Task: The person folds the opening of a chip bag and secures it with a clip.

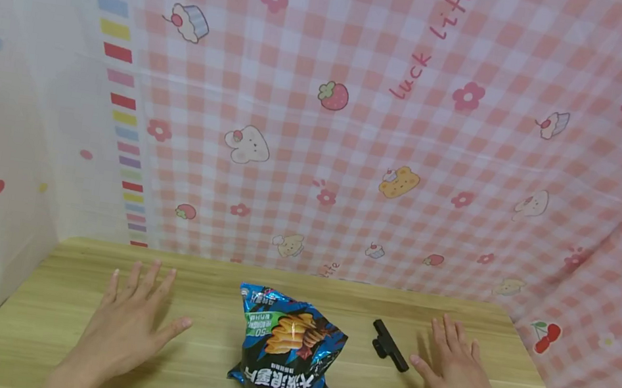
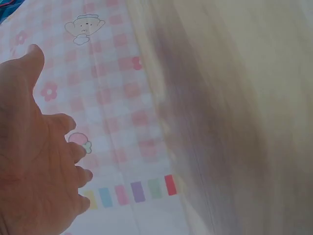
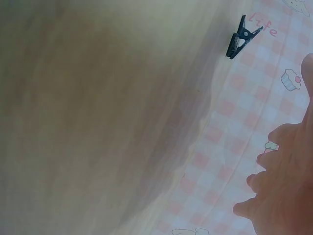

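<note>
Chip bag [image 1: 289, 350] on table [image 1: 205, 351], between left hand [image 1: 128, 327] and right hand [image 1: 457, 377]; black clip [image 1: 390, 346] just beside latter. Both hands spread wide, holding nothing. Step: preparatory, seemingly (neither thing gripped); next move likely calls for curling fingers round either.

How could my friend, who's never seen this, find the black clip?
Start at the wooden table. Between the shiny snack bag and the person's right hand lies the clip. Unlike the colourful bag, it's small and plain black.
</note>
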